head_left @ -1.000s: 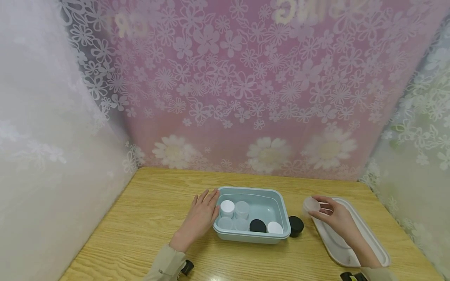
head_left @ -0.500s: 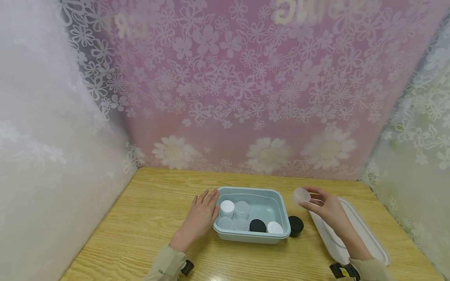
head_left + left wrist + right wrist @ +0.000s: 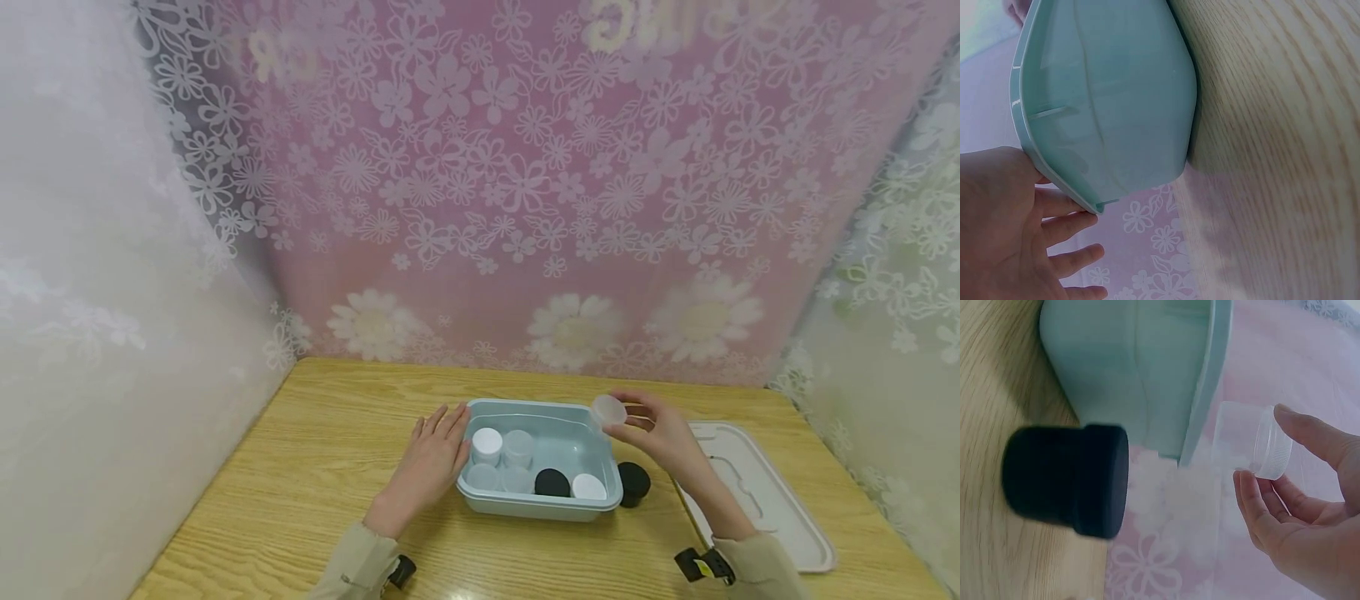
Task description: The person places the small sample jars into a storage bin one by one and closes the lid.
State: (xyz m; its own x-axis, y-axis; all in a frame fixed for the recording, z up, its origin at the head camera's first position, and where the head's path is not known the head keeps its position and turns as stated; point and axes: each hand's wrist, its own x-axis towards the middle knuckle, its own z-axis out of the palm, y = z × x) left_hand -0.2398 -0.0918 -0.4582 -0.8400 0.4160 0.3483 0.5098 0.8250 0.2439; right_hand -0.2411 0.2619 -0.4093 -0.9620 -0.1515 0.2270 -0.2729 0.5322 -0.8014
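A light blue plastic basin (image 3: pixel 540 508) stands on the wooden table. My left hand (image 3: pixel 429 462) rests against its left rim with fingers straight; in the left wrist view the fingers (image 3: pixel 1072 228) reach past the rim's corner. My right hand (image 3: pixel 660 429) pinches a clear jar (image 3: pixel 608 411) by its ribbed lid, thumb on one side and fingertips on the other. The jar (image 3: pixel 1241 437) is over the basin's back right corner. Inside the basin are a white-lidded jar (image 3: pixel 487 444), several clear jars (image 3: pixel 518 448), a black-lidded jar (image 3: pixel 552 483) and another white-lidded jar (image 3: pixel 588 487).
A black jar (image 3: pixel 634 483) stands on the table just right of the basin, below my right forearm. Farther right lies a white tray (image 3: pixel 765 500), partly behind that arm. Floral curtains (image 3: pixel 525 208) enclose the table at the back and both sides.
My right hand has carried the clear jar leftward and up from the tray's left edge to the basin's back right corner. The left hand stays at the left rim.
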